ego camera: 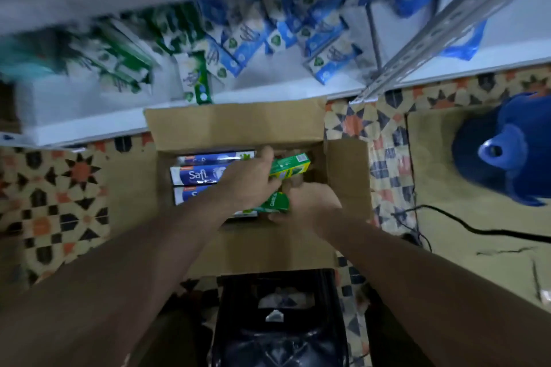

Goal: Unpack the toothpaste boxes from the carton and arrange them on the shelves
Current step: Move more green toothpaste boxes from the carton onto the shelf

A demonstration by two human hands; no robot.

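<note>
A: How will those green toothpaste boxes handle?

B: Likely light, stiff card that crushes easily; best held along the long sides. Both are over the carton at frame centre: left hand grips one, right hand another.

A: Obstacles?

B: The carton flaps, blue Safi boxes inside, and cluttered shelf above.

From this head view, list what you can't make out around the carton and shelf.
- Shelf boxes: print blurred by motion.
- Carton bottom: covered by both hands and the blue boxes.
- Green box: the left hand covers its near end.
- Right hand: grips green packaging; fingers hidden beneath it.
</note>
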